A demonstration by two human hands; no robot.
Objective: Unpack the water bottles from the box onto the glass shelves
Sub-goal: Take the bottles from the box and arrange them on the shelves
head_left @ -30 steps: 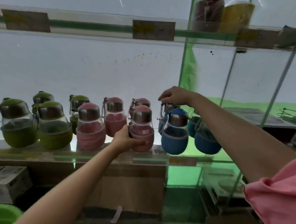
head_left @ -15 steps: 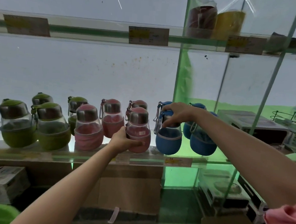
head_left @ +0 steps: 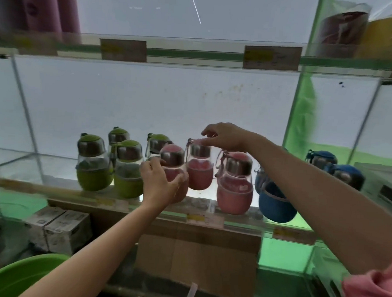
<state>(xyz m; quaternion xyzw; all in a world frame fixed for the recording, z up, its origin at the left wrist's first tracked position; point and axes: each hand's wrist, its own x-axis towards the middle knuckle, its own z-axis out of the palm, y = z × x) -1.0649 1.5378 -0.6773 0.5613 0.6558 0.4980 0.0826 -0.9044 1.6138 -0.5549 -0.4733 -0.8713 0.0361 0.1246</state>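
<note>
Both hands are shifting leftward, off the blue bottles onto the pink bottles.
My left hand [head_left: 160, 185] is gripping the front pink bottle [head_left: 173, 170]; my right hand [head_left: 225, 136] is pinching the rear pink bottle's cap [head_left: 198, 142]; crowding risks toppling neighbours off the glass shelf [head_left: 52, 187].

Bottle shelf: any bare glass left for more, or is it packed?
Free: the stretch of glass shelf left of the green bottles, up to the metal upright. Also some depth behind the rows toward the white wall. Crowded: green through pink bottles to blue bottles stand nearly touching, with left hand and right hand among them.
</note>
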